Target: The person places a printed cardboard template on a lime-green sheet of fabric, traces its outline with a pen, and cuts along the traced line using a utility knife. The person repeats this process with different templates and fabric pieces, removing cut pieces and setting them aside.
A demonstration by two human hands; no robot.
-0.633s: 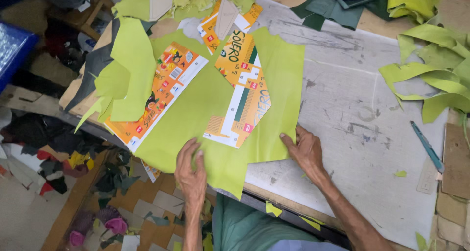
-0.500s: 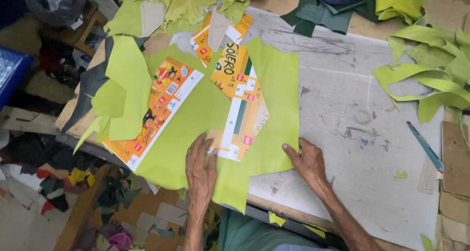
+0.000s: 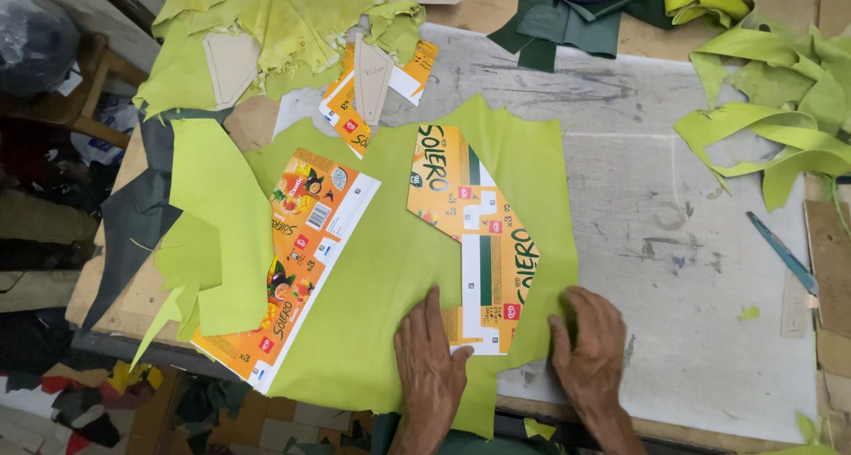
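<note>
Grey board [image 3: 709, 269] mostly bare at right; green scraps [image 3: 771, 118] at far right corner, blue knife [image 3: 782, 253] near right edge. Lime sheet [image 3: 390, 269] spread mid-table, its near edge overhanging. Two orange cards lie on it: long card [image 3: 301, 251] left, cut card [image 3: 479, 242] centre. Left hand [image 3: 432, 366] flat, fingers spread, touching sheet and cut card's near corner. Right hand [image 3: 589, 349] flat on sheet's right edge. Neither grips.

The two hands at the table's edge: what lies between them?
In the head view, the lower end of an orange printed cardboard pattern lies between the left hand and right hand, atop the lime-green sheet.
</note>
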